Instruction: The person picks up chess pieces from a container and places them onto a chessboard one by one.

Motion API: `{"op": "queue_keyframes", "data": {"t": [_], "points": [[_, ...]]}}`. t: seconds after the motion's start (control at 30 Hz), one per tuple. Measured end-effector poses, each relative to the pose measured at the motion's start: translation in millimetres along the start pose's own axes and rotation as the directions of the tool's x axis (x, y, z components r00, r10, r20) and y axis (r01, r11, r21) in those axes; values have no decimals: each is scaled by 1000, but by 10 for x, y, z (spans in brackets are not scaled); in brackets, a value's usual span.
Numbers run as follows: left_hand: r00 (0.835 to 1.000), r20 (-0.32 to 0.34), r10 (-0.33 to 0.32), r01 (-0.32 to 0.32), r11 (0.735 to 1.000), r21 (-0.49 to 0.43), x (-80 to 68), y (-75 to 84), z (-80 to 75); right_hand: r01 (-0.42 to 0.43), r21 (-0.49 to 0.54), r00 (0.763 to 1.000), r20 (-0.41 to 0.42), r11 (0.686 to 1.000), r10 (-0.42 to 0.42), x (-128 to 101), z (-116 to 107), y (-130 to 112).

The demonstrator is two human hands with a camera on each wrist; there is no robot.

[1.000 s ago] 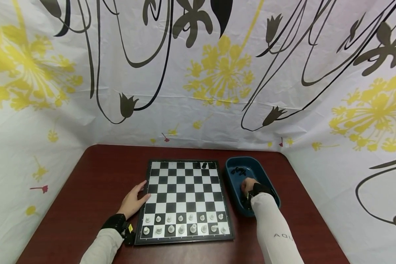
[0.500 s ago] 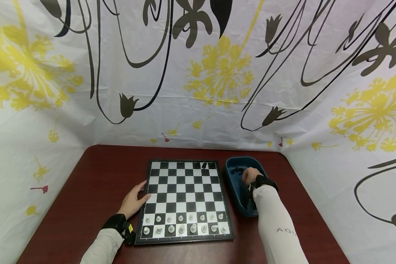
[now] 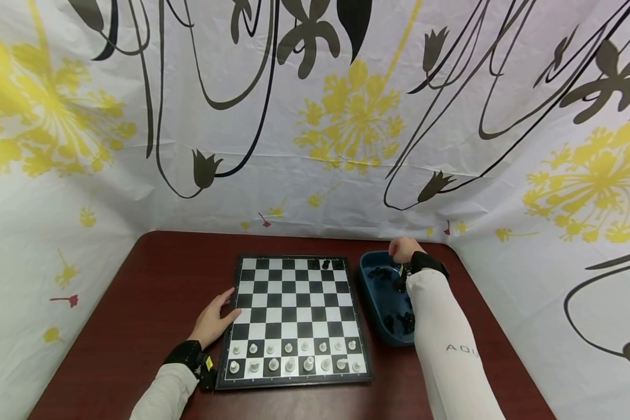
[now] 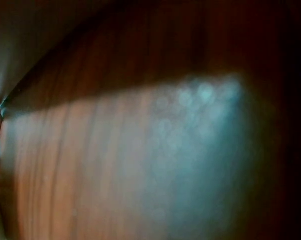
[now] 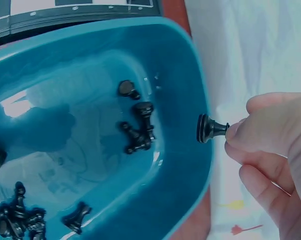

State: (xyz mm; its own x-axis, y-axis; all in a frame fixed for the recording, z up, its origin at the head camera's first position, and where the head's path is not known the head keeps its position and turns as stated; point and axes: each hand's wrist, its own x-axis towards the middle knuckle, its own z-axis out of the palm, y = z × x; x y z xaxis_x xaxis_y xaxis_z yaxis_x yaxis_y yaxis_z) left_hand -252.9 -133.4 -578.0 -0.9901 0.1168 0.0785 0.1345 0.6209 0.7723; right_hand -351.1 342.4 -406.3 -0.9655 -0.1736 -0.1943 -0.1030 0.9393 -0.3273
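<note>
My right hand (image 3: 405, 249) is above the far end of the blue tray (image 3: 364, 297). In the right wrist view, thumb and fingers pinch a black chess piece (image 5: 208, 128) by its top, its round base toward the tray; its exact kind is hidden. Several black chess pieces (image 5: 143, 122) lie in the tray. My left hand (image 3: 212, 322) rests at the left edge of the chessboard (image 3: 289, 300), fingers spread. White chess pieces (image 3: 308, 364) stand in two rows on the near side. At the board's far right corner are a few black pieces (image 3: 326, 265).
Everything sits on a dark red-brown table (image 3: 173, 274). Behind and beside it hangs a white cloth (image 3: 231, 198) with yellow and dark flower prints. The left wrist view shows only blurred wood and a sliver of fingers.
My right hand has risen from inside the tray to its far end and now holds a black chess piece. The left hand stays at the board's edge.
</note>
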Motion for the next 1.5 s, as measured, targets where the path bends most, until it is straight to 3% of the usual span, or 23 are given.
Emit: {"op": "queue_keyframes", "data": {"t": [0.23, 0.7, 1.0, 1.5], "points": [[1000, 1, -8, 8, 1000, 9, 2, -34, 1, 31, 4, 1000, 0, 1000, -31, 20, -55, -158], [1000, -26, 18, -18, 1000, 12, -6, -79, 12, 94, 26, 995, -21, 995, -93, 182, 121, -620], [1000, -6, -15, 15, 1000, -1, 8, -17, 8, 155, 22, 987, -48, 988, -153, 339, 227, -802], [1000, -12, -15, 15, 1000, -11, 13, -14, -2, 62, 32, 998, 4, 998, -62, 417, 576, -880]]}}
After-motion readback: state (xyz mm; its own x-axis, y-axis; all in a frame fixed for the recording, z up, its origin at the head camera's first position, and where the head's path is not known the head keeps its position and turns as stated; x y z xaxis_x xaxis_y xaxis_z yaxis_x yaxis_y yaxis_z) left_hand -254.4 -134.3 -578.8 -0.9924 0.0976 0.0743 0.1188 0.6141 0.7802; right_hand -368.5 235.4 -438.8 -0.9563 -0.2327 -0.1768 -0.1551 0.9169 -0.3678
